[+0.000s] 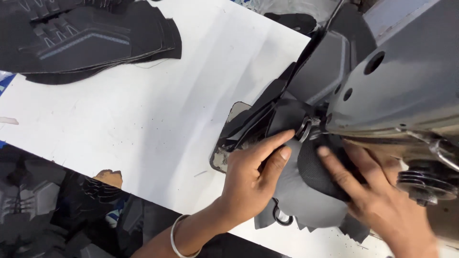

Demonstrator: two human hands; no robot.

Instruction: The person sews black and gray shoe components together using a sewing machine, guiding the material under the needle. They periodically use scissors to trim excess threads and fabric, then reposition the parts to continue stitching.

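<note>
grey sewing machine (401, 71) fills two o'clock over the white table (143, 110). stacked black shoe uppers (91, 38) lie at eleven. left hand (251, 177) and right hand (382, 200), apart, press the grey shoe upper piece (306, 196) flat at five, under the presser foot (306, 129).

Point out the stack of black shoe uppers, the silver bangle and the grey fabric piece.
Stack of black shoe uppers (91, 40), head view, top piece.
Silver bangle (178, 236), head view, band's outer edge.
Grey fabric piece (306, 198), head view, middle.

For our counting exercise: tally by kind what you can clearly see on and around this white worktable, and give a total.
Hands at work: 2 (left hand, right hand)
Sewing machine: 1
Stack of black shoe upper pieces: 1
Grey and black fabric piece under the hands: 1
Silver bangle: 1
White worktable: 1
Total: 7
</note>
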